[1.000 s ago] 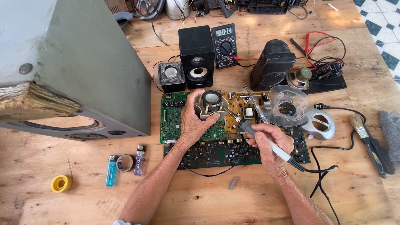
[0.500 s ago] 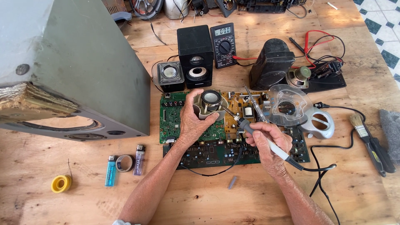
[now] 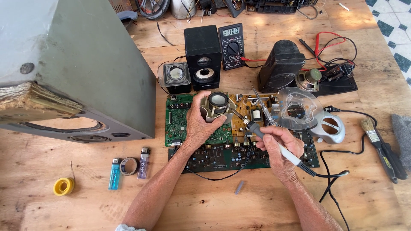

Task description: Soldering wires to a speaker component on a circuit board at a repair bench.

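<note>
Gripping small speaker driver [image 3: 218, 106] in L hand [image 3: 199, 124]; R hand [image 3: 280, 143] clenches soldering iron [image 3: 261, 132], long axis slanting up-left, tip just right of driver.

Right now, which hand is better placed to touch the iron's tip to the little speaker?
Right. The right hand already grips the soldering iron, tip at the small speaker. The left hand is occupied holding that speaker above the green circuit board.

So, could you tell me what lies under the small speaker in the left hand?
Green and yellow circuit boards lie beneath the small speaker; the left hand covers part of them.
</note>
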